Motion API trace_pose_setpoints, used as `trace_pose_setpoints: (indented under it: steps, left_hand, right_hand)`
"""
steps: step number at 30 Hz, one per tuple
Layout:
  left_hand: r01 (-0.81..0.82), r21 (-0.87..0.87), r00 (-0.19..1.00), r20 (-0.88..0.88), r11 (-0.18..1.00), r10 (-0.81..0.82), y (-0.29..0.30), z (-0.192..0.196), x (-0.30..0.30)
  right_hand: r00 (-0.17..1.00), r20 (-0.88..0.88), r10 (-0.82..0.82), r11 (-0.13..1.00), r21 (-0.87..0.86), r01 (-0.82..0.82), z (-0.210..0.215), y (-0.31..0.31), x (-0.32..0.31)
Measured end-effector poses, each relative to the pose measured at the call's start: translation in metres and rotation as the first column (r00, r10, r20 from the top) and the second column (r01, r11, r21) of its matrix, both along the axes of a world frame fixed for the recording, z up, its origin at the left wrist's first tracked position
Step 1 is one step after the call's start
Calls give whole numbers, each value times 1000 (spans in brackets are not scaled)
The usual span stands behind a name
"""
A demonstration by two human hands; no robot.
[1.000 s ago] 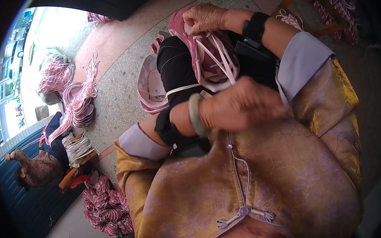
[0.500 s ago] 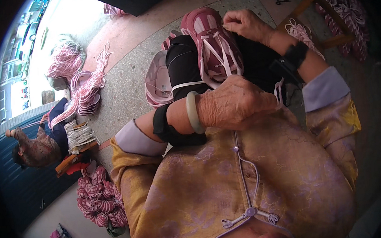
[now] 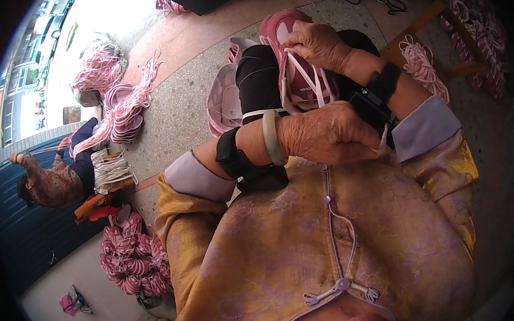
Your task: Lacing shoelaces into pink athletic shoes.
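Note:
A dark pink shoe upper (image 3: 286, 24) with pale mesh at its toe lies across my black-clad lap. A white shoelace (image 3: 306, 73) runs in long strands over its front. My right hand (image 3: 320, 47) is at the eyelets near the toe, fingers bent and closed where the lace comes out. Below the shoe, my left hand (image 3: 329, 133) is closed in a pinch, with a thin lace end showing beyond its fingertips. That hand covers the shoe's near end. Paler pink uppers (image 3: 223, 100) sit beside my left leg.
Bundled pink laces (image 3: 125, 113) and a heap of striped pink pieces (image 3: 134, 255) lie to the left. Another person (image 3: 53, 181) works there beside white cord (image 3: 112, 170). A wooden stool (image 3: 468, 68) and pink lace bundle (image 3: 424, 68) stand at right.
My right hand has moved left from beside the toe onto the shoe's lacing. My left hand has shifted slightly right and down, still pinching the lace. The whole view has shifted a little.

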State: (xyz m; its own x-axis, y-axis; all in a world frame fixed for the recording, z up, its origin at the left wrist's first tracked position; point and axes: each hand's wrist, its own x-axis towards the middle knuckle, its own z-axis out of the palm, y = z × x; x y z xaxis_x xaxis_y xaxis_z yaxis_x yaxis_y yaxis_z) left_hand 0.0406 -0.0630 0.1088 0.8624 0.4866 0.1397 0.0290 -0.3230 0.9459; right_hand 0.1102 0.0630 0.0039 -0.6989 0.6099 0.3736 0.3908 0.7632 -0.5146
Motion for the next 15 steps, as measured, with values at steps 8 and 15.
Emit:
trace_pose_setpoints:
  steps: [8, 15]
  left_hand:
    - [51, 31, 997, 55, 998, -53, -3, -9, -7]
    - [41, 53, 991, 125, 998, -47, -5, -12, -12]
  right_hand:
    - [989, 136, -54, 986, 164, 32, -5, -7, -4]
    - [969, 243, -50, 993, 120, 21, 2, -2, -11]
